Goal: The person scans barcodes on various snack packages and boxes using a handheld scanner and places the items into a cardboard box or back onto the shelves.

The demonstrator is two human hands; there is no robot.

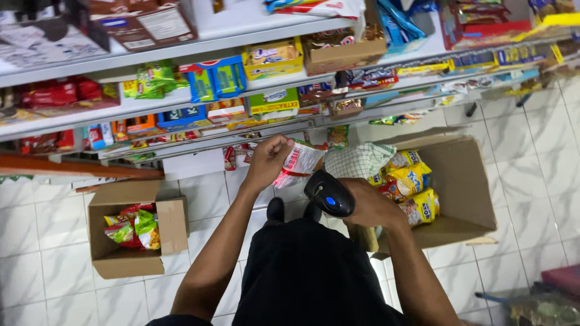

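White floor tiles (54, 241) run under a shop aisle, with long white shelves (199, 96) of boxed and bagged snacks along the top of the view. Seen from above, the person stands facing the shelves in dark clothing, both forearms stretched forward and bent slightly inward.

Their left hand (267, 162) is raised at about chest level, fingers pinched on the upper edge of a red and white snack packet (299, 164), which hangs tilted with its printed back turned toward the other hand. Their right hand (370, 204) is clenched round the grip of a black handheld scanner (328, 193); the scanner's head points up at the packet and sits just below it, close but apart, a small blue light showing on its top.

To the left on the floor stands a small open cardboard box (121, 259) holding green and red bags. To the right lies a bigger cardboard box (462, 181), tipped open, with yellow snack bags (411, 178) piled inside and a checked cloth (357, 160) draped just beside them, behind the scanner hand. Two dark shoes show between the arms.
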